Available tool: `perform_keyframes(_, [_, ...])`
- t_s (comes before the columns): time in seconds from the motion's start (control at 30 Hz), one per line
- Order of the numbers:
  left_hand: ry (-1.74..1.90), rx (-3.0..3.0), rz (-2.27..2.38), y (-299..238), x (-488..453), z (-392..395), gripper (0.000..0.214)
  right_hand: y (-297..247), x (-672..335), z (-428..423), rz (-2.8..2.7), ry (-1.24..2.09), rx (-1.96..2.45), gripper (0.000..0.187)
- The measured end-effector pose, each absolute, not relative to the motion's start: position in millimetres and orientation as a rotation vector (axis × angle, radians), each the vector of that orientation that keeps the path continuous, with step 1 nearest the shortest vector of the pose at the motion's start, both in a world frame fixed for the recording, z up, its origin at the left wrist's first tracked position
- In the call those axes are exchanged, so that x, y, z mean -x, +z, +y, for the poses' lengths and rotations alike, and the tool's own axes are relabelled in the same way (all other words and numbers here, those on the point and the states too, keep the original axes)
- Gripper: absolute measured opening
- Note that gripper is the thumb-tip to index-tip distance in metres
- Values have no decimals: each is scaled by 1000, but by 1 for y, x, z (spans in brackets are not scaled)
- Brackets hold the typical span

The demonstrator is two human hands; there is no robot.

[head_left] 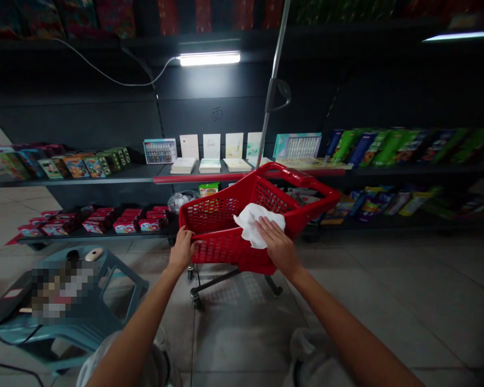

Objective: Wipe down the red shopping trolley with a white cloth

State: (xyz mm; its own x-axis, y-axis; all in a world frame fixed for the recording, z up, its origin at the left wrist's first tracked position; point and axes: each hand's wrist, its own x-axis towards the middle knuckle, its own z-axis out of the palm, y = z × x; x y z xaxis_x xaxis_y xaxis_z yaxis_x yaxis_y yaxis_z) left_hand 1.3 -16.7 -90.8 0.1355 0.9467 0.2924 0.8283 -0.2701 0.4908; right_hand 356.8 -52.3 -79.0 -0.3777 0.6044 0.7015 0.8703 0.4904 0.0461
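Ctr frame: your L grip (182, 249) clasps red cart (221, 249), so brace w/ it; R grip (276, 242) open, flat on white cloth (249, 221); press evenly.

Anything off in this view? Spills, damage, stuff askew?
One thing: the white cable to the lit tube lamp sags in a slack loop instead of running flat, which looks untidy. No spill visible, and the red cart shows no obvious damage.

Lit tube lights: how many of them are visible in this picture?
2: one tube light at the upper middle, a second light at the far upper right. More may be hidden.
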Motion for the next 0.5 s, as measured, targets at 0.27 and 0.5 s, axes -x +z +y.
perform_keyframes(0.27, [860, -2358, 1472, -100, 23, 16, 39, -101, -370, -63, -1728, -492, 1512, 77])
perform_keyframes(0.5, [968, -2247, 1410, -121, 22, 22, 111, -131, -350, -66, -1182, -178, 1724, 84])
